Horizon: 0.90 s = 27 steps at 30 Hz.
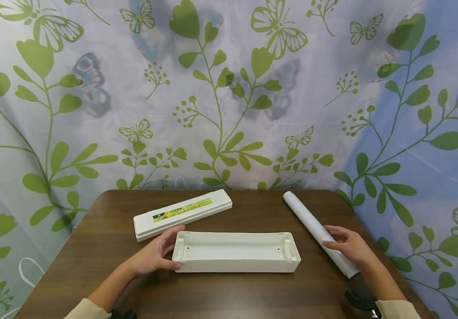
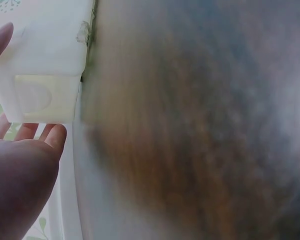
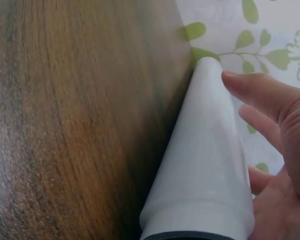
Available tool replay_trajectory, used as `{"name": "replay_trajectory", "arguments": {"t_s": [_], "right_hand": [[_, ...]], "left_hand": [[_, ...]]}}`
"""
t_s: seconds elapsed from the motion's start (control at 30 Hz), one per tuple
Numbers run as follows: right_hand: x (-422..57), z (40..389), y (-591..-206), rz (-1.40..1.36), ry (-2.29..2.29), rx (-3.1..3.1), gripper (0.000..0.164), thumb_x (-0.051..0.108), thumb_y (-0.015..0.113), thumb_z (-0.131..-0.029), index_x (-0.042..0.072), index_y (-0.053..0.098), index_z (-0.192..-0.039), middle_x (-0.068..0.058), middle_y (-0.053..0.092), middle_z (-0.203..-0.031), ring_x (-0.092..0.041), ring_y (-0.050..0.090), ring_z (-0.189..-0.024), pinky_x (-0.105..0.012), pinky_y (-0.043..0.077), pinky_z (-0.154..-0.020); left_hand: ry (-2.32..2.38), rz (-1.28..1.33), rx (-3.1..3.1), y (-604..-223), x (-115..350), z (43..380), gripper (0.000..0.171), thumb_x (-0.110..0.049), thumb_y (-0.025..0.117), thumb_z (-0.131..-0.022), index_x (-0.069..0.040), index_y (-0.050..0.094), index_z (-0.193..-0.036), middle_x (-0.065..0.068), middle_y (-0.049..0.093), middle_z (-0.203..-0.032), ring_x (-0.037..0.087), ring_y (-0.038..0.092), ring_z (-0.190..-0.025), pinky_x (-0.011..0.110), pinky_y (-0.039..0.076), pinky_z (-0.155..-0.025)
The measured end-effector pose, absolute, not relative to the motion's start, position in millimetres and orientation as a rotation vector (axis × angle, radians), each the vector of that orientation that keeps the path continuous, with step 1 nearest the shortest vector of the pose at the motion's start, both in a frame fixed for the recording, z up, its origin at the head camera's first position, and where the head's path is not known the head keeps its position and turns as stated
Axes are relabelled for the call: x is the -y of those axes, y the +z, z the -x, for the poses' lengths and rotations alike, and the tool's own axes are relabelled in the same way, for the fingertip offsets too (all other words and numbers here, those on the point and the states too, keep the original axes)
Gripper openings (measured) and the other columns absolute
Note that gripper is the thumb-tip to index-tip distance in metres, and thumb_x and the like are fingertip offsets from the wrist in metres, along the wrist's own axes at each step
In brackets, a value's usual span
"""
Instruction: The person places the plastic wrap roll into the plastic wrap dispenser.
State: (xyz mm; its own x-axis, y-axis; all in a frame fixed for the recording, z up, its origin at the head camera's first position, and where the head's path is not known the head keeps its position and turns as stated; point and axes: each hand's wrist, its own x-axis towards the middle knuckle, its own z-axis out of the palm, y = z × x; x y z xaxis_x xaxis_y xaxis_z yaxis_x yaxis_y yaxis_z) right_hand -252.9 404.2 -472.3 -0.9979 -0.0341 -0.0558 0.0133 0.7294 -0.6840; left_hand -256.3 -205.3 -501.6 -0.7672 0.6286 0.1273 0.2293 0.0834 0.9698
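A long white open-topped plastic box [image 1: 234, 265] sits on the table in the head view, its hollow inside facing up. My left hand [image 1: 158, 253] holds its left end, thumb at the front corner and fingers behind; in the left wrist view the thumb and fingers lie on opposite sides of the box's end [image 2: 45, 97]. A white roll [image 1: 306, 217], smooth and long, lies slanted at the right. My right hand [image 1: 350, 246] holds it near its closer end, thumb across it and fingers on its right side. The right wrist view shows the roll [image 3: 205, 150] with a dark-rimmed near end.
A white lid [image 1: 217, 201] with a yellow-green label lies tilted behind the box at the back left. All of it rests on a dark brown wooden table [image 1: 229, 297]. A leaf-and-butterfly curtain [image 1: 229, 102] hangs right behind the table's far edge. White cable [image 1: 25, 270] hangs at the left.
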Motion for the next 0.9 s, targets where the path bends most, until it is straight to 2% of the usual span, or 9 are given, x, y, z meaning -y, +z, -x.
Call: {"name": "replay_trajectory", "arguments": {"t_s": [0.1, 0.37, 0.63, 0.9], "right_hand": [[-406, 254, -474, 0.024, -1.144, -2.848, 0.073, 0.033, 0.078, -0.091, 0.001, 0.048, -0.150, -0.039, 0.047, -0.146, -0.052, 0.059, -0.123, -0.034, 0.052, -0.077], [-410, 256, -479, 0.073, -1.213, -2.809, 0.073, 0.024, 0.080, -0.090, -0.002, 0.046, -0.150, -0.040, 0.048, -0.145, -0.046, 0.063, -0.117, -0.035, 0.052, -0.074], [-412, 257, -479, 0.087, -1.194, -2.823, 0.077, 0.024, 0.084, -0.085, 0.002, 0.049, -0.150, -0.038, 0.051, -0.144, -0.047, 0.058, -0.123, -0.034, 0.051, -0.078], [-415, 255, -481, 0.084, -1.221, -2.762, 0.081, 0.023, 0.084, -0.085, 0.003, 0.045, -0.153, -0.040, 0.049, -0.144, -0.036, 0.062, -0.111, -0.036, 0.052, -0.074]], "left_hand": [[1.722, -0.836, -2.036, -501, 206, 257, 0.102, -0.005, 0.085, -0.080, -0.007, 0.021, -0.159, 0.028, 0.024, -0.162, 0.051, 0.026, -0.149, 0.013, 0.042, -0.108], [1.689, -0.826, -2.017, -501, 206, 259, 0.104, -0.005, 0.085, -0.082, -0.005, 0.016, -0.160, 0.030, 0.021, -0.162, 0.048, 0.026, -0.150, 0.015, 0.044, -0.108], [1.715, -0.804, -1.950, -501, 206, 261, 0.100, -0.001, 0.082, -0.083, -0.003, 0.016, -0.158, 0.032, 0.026, -0.159, 0.049, 0.031, -0.147, 0.025, 0.051, -0.103], [1.726, -0.793, -1.954, -501, 205, 262, 0.100, -0.001, 0.083, -0.082, 0.001, 0.017, -0.157, 0.030, 0.029, -0.159, 0.049, 0.031, -0.147, 0.023, 0.049, -0.105]]}}
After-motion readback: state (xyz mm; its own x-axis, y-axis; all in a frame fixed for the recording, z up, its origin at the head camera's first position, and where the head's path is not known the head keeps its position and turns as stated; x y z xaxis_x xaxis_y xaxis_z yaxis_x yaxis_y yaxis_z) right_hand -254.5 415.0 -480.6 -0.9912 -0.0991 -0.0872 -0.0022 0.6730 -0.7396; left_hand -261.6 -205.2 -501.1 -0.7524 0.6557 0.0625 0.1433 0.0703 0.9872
